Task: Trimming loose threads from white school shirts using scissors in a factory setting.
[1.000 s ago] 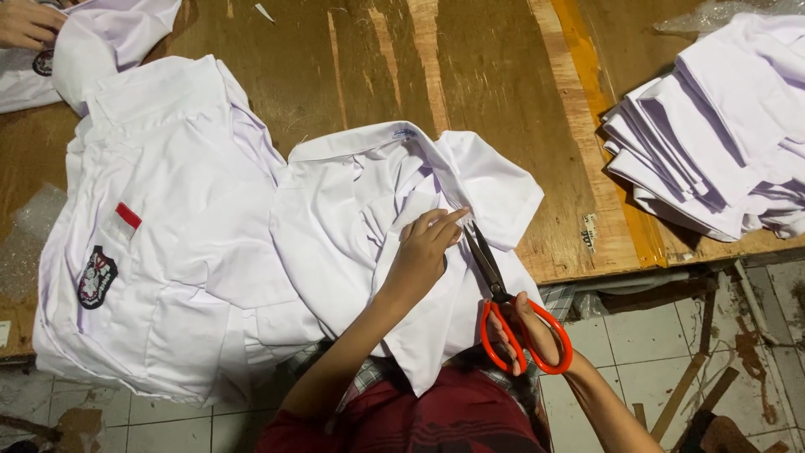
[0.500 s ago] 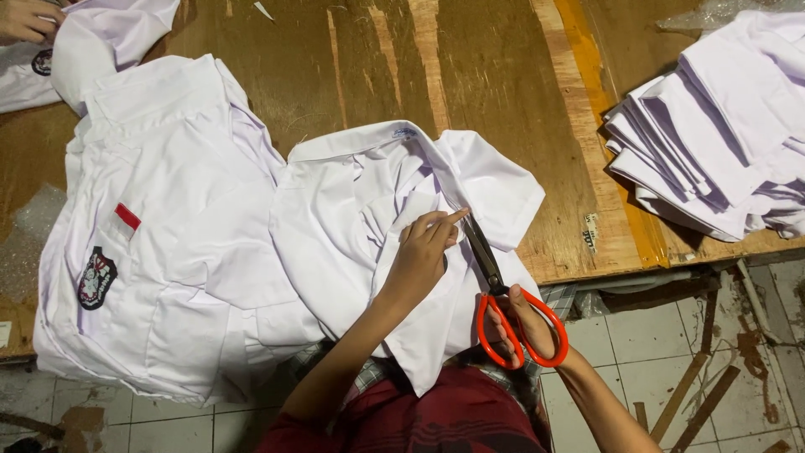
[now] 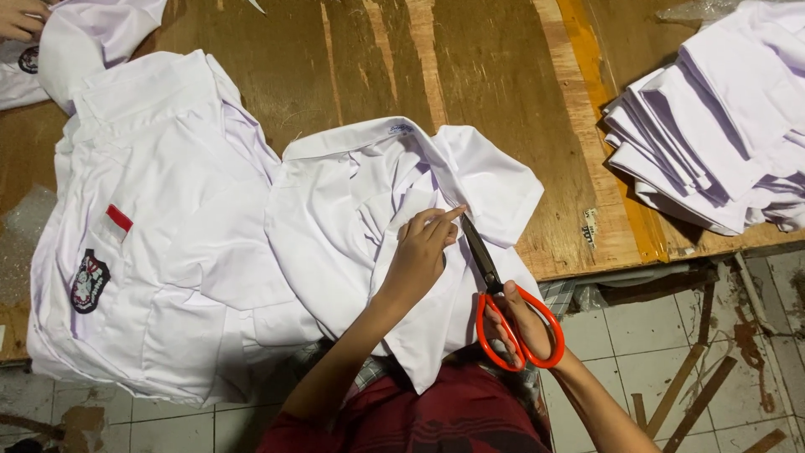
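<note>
Place: garment workshop, finishing or trimming station.
Desk: worn, scratched plywood desk [image 3: 470,75] with bare patches and an orange strip toward the right.
Stock: stack of folded white shirts [image 3: 721,143] at far right; more white shirts [image 3: 159,226] spread at left, one with a chest badge and red tab.
Tools: large orange-handled scissors [image 3: 503,310] at the near edge, over an open white shirt [image 3: 360,210].
Floor: stained pale tiles [image 3: 654,335] with loose wooden slats [image 3: 679,386] near right.
Others: another person's hand [image 3: 21,18] on fabric, far left.
</note>
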